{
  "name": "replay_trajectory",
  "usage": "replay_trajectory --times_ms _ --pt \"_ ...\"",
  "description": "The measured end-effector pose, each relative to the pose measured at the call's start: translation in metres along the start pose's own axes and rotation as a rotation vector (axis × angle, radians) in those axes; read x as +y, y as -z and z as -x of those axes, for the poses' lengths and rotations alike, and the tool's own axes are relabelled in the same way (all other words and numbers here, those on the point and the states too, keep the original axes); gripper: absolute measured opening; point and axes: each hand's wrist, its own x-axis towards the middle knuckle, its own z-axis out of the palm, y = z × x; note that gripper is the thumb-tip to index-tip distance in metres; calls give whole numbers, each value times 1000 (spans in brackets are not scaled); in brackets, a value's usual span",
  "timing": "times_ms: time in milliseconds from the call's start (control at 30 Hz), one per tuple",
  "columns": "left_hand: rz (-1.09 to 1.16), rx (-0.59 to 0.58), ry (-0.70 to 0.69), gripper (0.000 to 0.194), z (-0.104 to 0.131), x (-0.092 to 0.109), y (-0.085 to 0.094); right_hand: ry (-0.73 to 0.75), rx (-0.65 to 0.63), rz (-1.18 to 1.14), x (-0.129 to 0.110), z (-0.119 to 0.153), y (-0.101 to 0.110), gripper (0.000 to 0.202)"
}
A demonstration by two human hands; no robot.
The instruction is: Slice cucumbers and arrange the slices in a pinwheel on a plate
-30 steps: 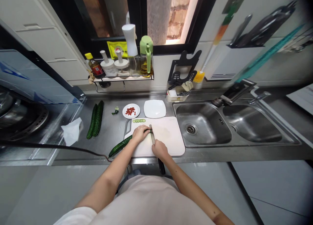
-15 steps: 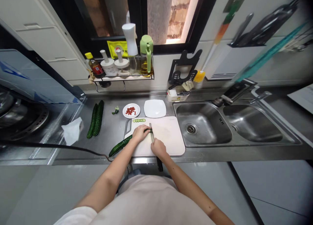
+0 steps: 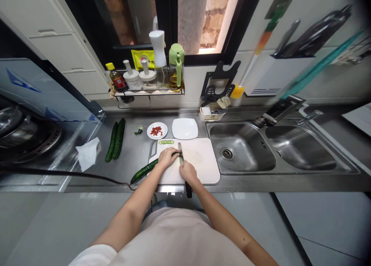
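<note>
On the white cutting board my left hand is closed over a dark green cucumber, whose long end sticks out past the board's left edge. My right hand grips a knife with a black handle that juts toward me. The blade stands at the cucumber's cut end, right beside my left fingertips. A short row of thin cucumber slices lies at the board's upper left. My left palm hides the middle of the cucumber.
Behind the board stand a plate of chopped red pieces and a white square plate. Two whole cucumbers, cucumber scraps and a crumpled white tissue lie to the left. A double sink is at the right.
The whole view has shifted slightly. Both hands stay at the cucumber's end, and the knife's blade looks a little more upright than before.
</note>
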Motion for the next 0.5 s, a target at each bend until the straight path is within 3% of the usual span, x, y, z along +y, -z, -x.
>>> replay_trajectory --times_ms 300,500 --pt "1 9 -7 23 0 0 1 -37 -86 37 6 24 -5 32" --pt "-4 -1 9 24 0 1 1 -54 -89 46 6 24 -7 33"
